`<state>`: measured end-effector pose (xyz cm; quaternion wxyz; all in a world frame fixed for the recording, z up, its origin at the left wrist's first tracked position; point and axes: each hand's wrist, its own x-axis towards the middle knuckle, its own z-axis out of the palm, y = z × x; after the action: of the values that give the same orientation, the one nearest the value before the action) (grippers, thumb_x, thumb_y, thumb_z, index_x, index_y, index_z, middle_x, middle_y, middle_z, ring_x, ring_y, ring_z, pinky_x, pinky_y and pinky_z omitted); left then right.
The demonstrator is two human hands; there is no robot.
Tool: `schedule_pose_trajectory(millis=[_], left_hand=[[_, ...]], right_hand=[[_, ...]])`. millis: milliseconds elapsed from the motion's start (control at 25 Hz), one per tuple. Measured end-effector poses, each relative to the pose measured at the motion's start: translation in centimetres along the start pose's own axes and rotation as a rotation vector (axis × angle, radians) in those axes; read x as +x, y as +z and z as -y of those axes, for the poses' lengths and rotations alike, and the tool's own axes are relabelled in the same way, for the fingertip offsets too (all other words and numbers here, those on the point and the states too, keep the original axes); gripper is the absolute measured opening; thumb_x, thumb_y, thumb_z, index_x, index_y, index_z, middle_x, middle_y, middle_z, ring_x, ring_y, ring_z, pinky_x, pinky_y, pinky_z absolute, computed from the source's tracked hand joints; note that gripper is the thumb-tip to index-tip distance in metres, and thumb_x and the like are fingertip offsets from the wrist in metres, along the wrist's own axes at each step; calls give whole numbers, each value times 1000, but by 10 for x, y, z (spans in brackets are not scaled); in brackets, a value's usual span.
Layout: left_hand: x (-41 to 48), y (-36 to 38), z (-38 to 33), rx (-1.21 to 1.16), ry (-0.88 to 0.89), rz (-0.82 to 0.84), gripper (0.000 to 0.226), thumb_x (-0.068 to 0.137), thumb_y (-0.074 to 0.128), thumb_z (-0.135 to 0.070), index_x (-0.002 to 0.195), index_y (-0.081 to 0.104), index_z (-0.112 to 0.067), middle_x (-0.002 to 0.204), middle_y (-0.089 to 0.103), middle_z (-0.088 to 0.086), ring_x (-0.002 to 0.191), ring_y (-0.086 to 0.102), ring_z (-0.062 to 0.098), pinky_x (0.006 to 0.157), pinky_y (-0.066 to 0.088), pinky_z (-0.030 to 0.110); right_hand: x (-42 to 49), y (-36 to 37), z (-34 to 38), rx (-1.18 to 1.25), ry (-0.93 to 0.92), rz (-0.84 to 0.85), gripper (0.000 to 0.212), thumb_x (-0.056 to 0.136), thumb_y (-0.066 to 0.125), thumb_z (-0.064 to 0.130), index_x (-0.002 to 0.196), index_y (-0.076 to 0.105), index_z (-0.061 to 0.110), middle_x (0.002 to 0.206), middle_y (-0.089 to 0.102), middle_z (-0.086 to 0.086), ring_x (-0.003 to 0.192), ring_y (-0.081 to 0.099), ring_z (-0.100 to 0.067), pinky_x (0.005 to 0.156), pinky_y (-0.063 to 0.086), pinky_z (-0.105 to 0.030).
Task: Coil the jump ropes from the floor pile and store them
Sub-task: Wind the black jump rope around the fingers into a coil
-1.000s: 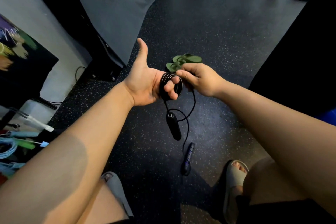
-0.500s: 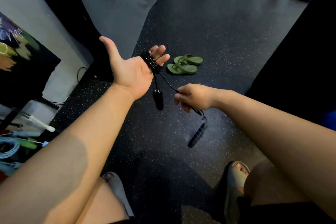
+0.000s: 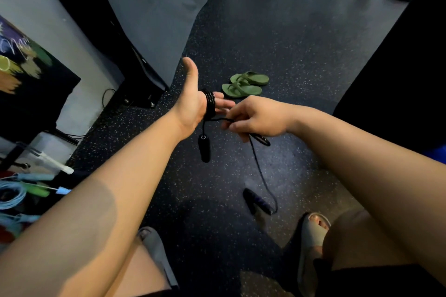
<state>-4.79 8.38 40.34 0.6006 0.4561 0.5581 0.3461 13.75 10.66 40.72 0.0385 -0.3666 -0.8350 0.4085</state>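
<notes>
As the left hand [image 3: 190, 108], fingers straight and thumb raised, served as a spool for the coiled black jump rope [image 3: 210, 103], the right hand [image 3: 260, 118] pinched its loose length just beside, apparently to feed another turn; one handle [image 3: 204, 148] dangled below.

I see a black jump rope [image 3: 209, 103], green flip-flops [image 3: 243, 85] farther off, white-speckled dark floor [image 3: 277, 50], and light blue cord [image 3: 12, 198] near left.

hands [image 3: 190, 108] 2 | jump rope [image 3: 210, 103] 1 (handles [image 3: 204, 149] 2) | green flip-flops [image 3: 242, 89] 2
</notes>
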Motion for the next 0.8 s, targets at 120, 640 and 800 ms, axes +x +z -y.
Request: schedule_pose_trajectory(millis=[120, 640, 800], left_hand=[[-1, -2, 1, 224, -64, 164, 141, 70, -25, -86, 121, 61, 14, 111, 73, 23, 114, 66, 33, 118, 30, 42], [-27, -5, -22, -133, -9, 707, 128, 49, -18, -96, 91, 54, 2, 51, 53, 2, 63, 61, 29, 96, 43, 43], [-33, -12, -29, -419, 66, 532, 126, 49, -19, -99, 80, 58, -5, 50, 48, -1, 60, 56, 26, 92, 48, 37]], right_hand=[[0, -8, -10, 400, 61, -71, 18, 87, 59, 11, 98, 73, 8, 65, 60, -9, 55, 51, -16, 62, 45, -36], [7, -24, -21, 1286, 189, -405, 87, 75, 18, 93, 76, 61, 17, 54, 29, 2, 50, 11, -16, 57, 8, -33], [12, -11, -37, 672, 222, -572, 36, 94, 55, 53, 77, 54, 21, 58, 38, 6, 45, 28, -8, 47, 20, -25]])
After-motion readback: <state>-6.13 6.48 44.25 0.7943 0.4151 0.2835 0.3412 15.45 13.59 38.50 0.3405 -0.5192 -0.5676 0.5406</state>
